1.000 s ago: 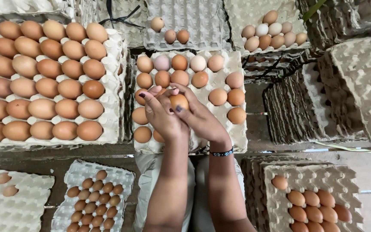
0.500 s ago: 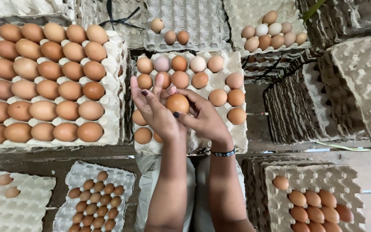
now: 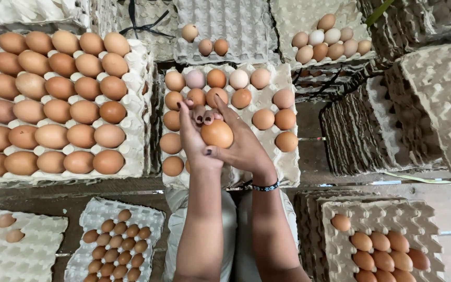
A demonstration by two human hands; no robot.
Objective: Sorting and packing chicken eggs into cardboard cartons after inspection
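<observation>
Seen from above, stacks of empty grey pulp trays fill the right side, rising far and right. At far left a full tray carries rows of brown eggs, packed edge to edge. In the middle, a part-filled tray holds brown and pale eggs, mostly along its far and left cells. Beyond it lie a tray with three eggs and another with a mixed cluster. Near left, a small-celled tray holds little brown eggs, beside a tray with a few more. Near right, a tray bears a group of brown eggs.

Over the middle tray, both hands meet around one brown egg. The right hand, a beaded bracelet at its wrist, cups the egg from the right, thumb beneath and fingers curled behind. The left hand presses against its left side, fingers extended upward. The egg sits raised above the tray, held between the two hands.
</observation>
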